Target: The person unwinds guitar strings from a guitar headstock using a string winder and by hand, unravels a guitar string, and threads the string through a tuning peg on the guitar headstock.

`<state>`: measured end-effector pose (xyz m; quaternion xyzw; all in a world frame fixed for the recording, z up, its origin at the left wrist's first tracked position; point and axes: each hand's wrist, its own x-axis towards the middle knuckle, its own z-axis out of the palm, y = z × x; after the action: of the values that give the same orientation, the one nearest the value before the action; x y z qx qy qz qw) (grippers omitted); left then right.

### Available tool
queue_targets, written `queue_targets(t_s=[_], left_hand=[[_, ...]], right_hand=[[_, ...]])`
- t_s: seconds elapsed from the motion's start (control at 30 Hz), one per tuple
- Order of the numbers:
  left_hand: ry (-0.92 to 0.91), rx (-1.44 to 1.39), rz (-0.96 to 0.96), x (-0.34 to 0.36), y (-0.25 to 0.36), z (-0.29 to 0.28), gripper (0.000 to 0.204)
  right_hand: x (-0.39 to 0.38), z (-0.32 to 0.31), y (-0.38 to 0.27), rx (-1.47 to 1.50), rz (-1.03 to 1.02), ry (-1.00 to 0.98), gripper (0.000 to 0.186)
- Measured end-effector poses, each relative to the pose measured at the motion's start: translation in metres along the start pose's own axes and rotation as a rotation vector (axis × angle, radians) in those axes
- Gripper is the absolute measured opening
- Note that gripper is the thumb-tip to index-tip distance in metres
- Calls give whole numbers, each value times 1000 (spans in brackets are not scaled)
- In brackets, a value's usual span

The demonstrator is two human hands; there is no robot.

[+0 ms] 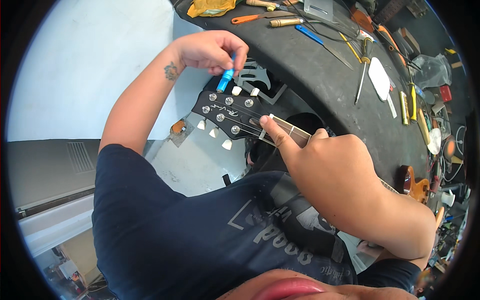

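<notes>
A black guitar headstock (202,102) with metal string posts and cream tuning knobs (227,144) lies in front of me. My left hand (215,52) reaches over its far side, fingers closed round a bright blue string winder (226,80). The winder's lower end is at the headstock's far edge, by the tuning knobs; whether it sits on a knob I cannot tell. My right hand (332,155) is on the guitar neck (295,132), its index fingertip pressing by the nut over the strings. The other fingers are curled, partly hidden. Farther right, an orange-brown guitar body (417,187) shows past my forearm.
A dark workbench (310,75) curves along the far side and right. On it lie an orange-handled knife (245,19), a blue-handled file (309,34), a screwdriver (365,62), a white flat piece (379,79) and many tools. A white panel (90,65) stands at the left.
</notes>
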<state>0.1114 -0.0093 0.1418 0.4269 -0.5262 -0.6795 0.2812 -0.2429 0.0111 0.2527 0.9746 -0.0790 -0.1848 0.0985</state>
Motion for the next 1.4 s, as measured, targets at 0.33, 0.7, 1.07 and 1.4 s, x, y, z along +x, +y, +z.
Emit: queue_targets(t_s=[0.33,0.7,1.07,1.4], left_hand=[[55,110,-150,2,2,-4,11],[43,468,-284,-1,1,-15,9],[-101,85,-155,-7,6,-23,14],[-22,494,-391,-1,15,-17,13]], right_hand=[[4,0,0,10,-32,-63,83],[3,0,2,-5,-19,-26,84],[0,-1,1,-11,-46,-47,86],[3,1,3,30,-42,-47,88]])
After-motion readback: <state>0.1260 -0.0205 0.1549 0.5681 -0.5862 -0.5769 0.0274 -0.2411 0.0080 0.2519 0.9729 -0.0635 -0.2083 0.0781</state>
